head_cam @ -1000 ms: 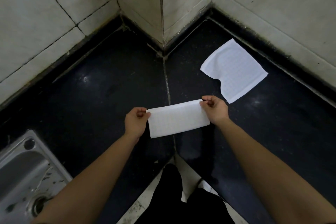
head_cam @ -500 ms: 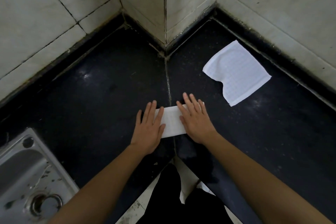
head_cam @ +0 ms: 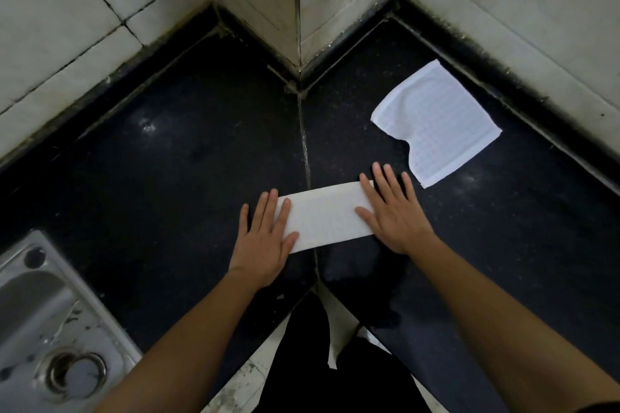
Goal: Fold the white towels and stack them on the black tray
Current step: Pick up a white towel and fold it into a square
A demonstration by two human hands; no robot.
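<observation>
The folded towel (head_cam: 327, 216) lies on the black counter (head_cam: 167, 161), long axis about 9 to 3 o'clock. The left hand (head_cam: 265, 241) and right hand (head_cam: 397, 214) press its ends, fingers straight, gripping nothing. The unfolded towel (head_cam: 436, 121) lies at 1 o'clock of the right hand, the nearer one

I see the near towel (head_cam: 327, 216) white with a faint grid, the far towel (head_cam: 439, 121) white with a clearer grid, the tabletop (head_cam: 167, 161) black and speckled, the tiles (head_cam: 67, 10) off-white, the sink (head_cam: 33, 305) grey.
</observation>
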